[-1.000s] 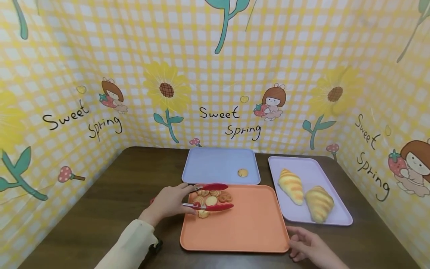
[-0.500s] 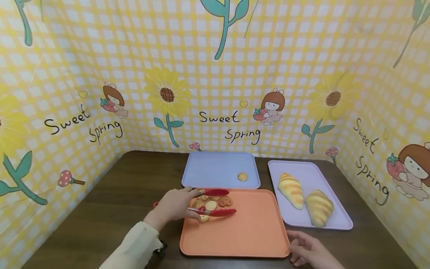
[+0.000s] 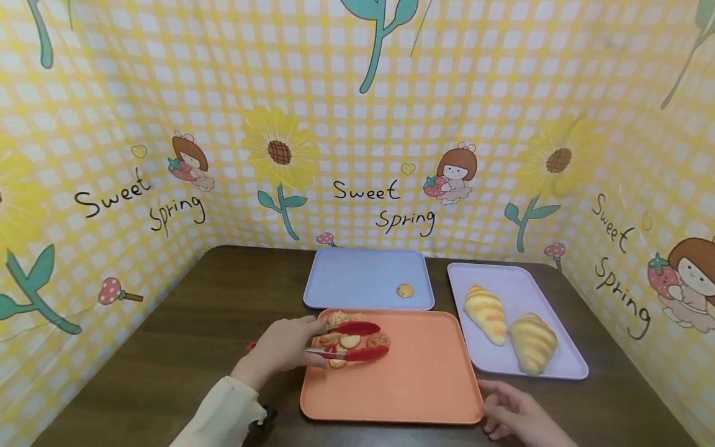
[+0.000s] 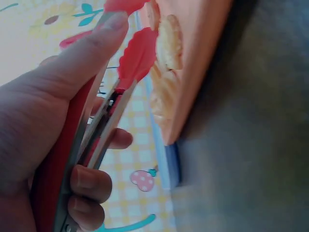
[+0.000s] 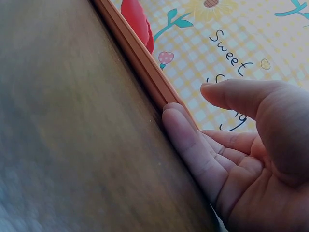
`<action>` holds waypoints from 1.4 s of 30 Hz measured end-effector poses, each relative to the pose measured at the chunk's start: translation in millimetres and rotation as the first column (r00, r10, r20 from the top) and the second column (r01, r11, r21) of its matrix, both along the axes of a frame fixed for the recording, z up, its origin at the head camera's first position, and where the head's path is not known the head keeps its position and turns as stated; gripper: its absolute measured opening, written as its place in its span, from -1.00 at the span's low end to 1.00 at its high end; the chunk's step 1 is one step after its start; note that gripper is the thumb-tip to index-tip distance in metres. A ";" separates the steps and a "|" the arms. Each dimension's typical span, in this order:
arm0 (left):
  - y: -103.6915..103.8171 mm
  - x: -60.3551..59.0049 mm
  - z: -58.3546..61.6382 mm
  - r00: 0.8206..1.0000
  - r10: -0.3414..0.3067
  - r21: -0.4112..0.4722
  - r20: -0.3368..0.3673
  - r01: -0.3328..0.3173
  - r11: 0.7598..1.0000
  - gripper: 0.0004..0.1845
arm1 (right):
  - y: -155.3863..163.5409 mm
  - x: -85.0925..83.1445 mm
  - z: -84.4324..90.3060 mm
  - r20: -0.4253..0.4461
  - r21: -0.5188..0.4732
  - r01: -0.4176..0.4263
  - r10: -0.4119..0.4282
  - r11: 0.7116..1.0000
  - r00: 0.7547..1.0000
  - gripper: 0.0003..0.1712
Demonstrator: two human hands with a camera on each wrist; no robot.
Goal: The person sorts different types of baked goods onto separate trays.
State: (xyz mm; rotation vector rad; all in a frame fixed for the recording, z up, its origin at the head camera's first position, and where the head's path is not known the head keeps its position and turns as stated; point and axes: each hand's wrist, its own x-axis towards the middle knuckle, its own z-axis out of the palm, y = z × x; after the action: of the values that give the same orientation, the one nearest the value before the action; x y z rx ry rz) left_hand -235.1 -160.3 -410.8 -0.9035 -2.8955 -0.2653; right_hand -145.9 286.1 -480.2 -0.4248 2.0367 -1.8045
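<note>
Pinching the red tongs (image 3: 349, 340) in my left hand (image 3: 279, 349), I straddle the cookies (image 3: 350, 341); my right hand (image 3: 511, 415), fingers relaxed, steadies the orange tray (image 3: 424, 385).

Staged tabletop set, cartoon backdrop (image 3: 357, 124), pastry trays (image 3: 391, 379)

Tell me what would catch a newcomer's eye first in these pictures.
Probably the red tongs gripped by the left hand, spread around a cluster of cookies at the back left of the orange tray. Next, two striped bread rolls on the lilac tray at right. The right hand rests against the orange tray's near right corner.
</note>
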 end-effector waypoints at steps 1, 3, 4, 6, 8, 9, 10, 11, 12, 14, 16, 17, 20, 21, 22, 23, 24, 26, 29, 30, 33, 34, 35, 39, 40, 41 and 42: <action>-1.3 -0.3 -1.4 1.000 0.000 0.005 -0.005 0.000 1.000 -0.37 | 0.4 -0.5 0.4 0.000 0.001 -0.001 0.001 1.000 1.000 -0.31; -3.4 -0.1 -4.8 1.000 0.007 0.005 -0.020 -0.006 1.000 -0.39 | 0.7 -1.2 1.1 0.004 0.001 -0.004 0.004 1.000 1.000 -0.31; -4.3 0.5 -6.4 1.000 0.011 0.006 -0.023 -0.011 1.000 -0.40 | 0.7 -1.5 1.2 0.008 0.001 -0.005 0.005 1.000 1.000 -0.31; -5.1 1.8 -8.7 0.999 0.020 0.006 -0.032 -0.020 1.000 -0.40 | 0.4 -1.8 1.3 0.014 0.003 -0.002 0.002 1.000 1.000 -0.31; -5.0 2.7 -9.7 0.999 0.022 0.006 -0.044 -0.022 1.000 -0.40 | 0.2 -1.9 1.3 0.019 0.010 0.007 -0.007 1.000 1.000 -0.31; -4.7 2.9 -9.9 0.999 0.019 0.009 -0.044 -0.018 1.000 -0.41 | 0.3 -1.8 1.2 0.023 0.008 0.010 -0.010 1.000 1.000 -0.30; -4.4 3.1 -9.8 0.999 0.015 0.009 -0.051 -0.014 1.000 -0.41 | 0.5 -1.7 1.0 0.024 0.006 0.011 -0.011 1.000 1.000 -0.30; -3.8 3.3 -9.4 0.998 0.012 0.011 -0.054 -0.011 1.000 -0.41 | 0.8 -1.6 0.8 0.024 0.005 0.012 -0.012 1.000 1.000 -0.30; -3.3 3.5 -8.9 0.999 0.009 0.012 -0.054 -0.009 1.000 -0.42 | 1.1 -1.5 0.7 0.024 0.004 0.013 -0.013 1.000 1.000 -0.30; -3.0 4.2 -9.2 0.998 0.008 0.013 -0.056 -0.007 1.000 -0.41 | 1.5 -1.3 0.4 0.024 0.001 0.012 -0.012 1.000 1.000 -0.30; -2.5 4.9 -10.5 0.998 0.010 0.013 -0.055 -0.010 1.000 -0.41 | 2.0 -1.0 0.5 0.029 0.005 0.013 -0.013 1.000 0.999 -0.30; -2.3 4.9 -11.7 0.998 0.013 0.009 -0.056 -0.012 1.000 -0.40 | 2.1 -0.8 0.6 0.032 0.009 0.016 -0.016 1.000 0.999 -0.30; -1.9 4.9 -15.0 0.997 0.013 -0.004 -0.072 -0.014 1.000 -0.37 | 2.7 -0.3 1.1 0.033 0.015 0.018 -0.019 1.000 0.999 -0.30; -1.8 4.8 -15.9 0.997 0.012 -0.009 -0.080 -0.013 1.000 -0.37 | 2.9 -0.2 1.3 0.031 0.016 0.017 -0.017 1.000 0.999 -0.31; -1.9 5.0 -16.4 0.996 0.011 -0.011 -0.089 -0.012 1.000 -0.37 | 2.9 -0.2 1.5 0.029 0.014 0.016 -0.016 1.000 0.999 -0.31; -2.1 5.3 -16.6 0.995 0.009 -0.012 -0.101 -0.010 1.000 -0.37 | 2.8 -0.2 1.6 0.026 0.012 0.013 -0.013 1.000 1.000 -0.31; -2.4 5.8 -16.6 0.994 0.007 -0.011 -0.113 -0.008 1.000 -0.37 | 2.5 -0.3 1.8 0.025 0.008 0.010 -0.011 1.000 1.000 -0.31; -3.2 6.7 -16.8 0.991 0.000 -0.009 -0.136 -0.002 1.000 -0.38 | 2.0 -0.5 2.0 0.022 0.004 0.006 -0.006 1.000 1.000 -0.31; -3.7 8.3 -16.9 0.987 -0.014 -0.011 -0.160 0.012 1.000 -0.39 | 1.3 0.4 2.0 0.018 0.005 0.004 -0.004 1.000 1.000 -0.31; -3.6 8.5 -17.0 0.986 -0.018 -0.014 -0.168 0.016 1.000 -0.39 | 1.2 1.0 2.0 0.015 0.008 0.005 -0.005 1.000 1.000 -0.31; -3.5 8.1 -16.3 0.980 -0.025 -0.016 -0.195 0.023 1.000 -0.37 | 1.1 2.5 1.4 0.018 0.015 0.009 -0.009 1.000 1.000 -0.31; -3.7 7.9 -15.3 0.979 -0.025 -0.009 -0.203 0.023 1.000 -0.36 | 1.0 2.9 1.2 0.023 0.015 0.010 -0.010 1.000 1.000 -0.31; -4.0 7.2 -14.4 0.976 -0.022 -0.005 -0.217 0.021 1.000 -0.36 | 0.8 3.0 1.0 0.030 0.014 0.010 -0.010 1.000 1.000 -0.30; -2.9 -0.2 -9.1 0.964 -0.008 0.034 -0.265 0.017 0.999 -0.33 | 0.5 1.6 0.9 0.025 0.009 0.003 -0.003 1.000 1.000 -0.32; -1.9 -3.1 -7.6 0.963 -0.003 0.038 -0.270 0.013 0.999 -0.34 | 0.4 1.0 1.1 0.020 0.009 0.003 -0.003 1.000 1.000 -0.32; -0.3 -6.5 -6.3 0.962 0.005 0.043 -0.274 0.007 0.999 -0.35 | 0.4 0.3 1.5 0.014 0.009 0.003 -0.003 1.000 1.000 -0.32; 1.5 -9.6 -4.7 0.962 0.014 0.046 -0.271 -0.002 0.999 -0.36 | 0.4 -0.4 1.9 0.010 0.010 0.005 -0.005 1.000 1.000 -0.32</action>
State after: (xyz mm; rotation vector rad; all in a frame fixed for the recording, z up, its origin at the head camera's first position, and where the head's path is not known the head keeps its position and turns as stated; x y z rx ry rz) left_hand -244.7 -158.8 -415.5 -0.8464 -2.6295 -0.1888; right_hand -146.2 286.5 -478.3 -0.4078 2.0410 -1.7955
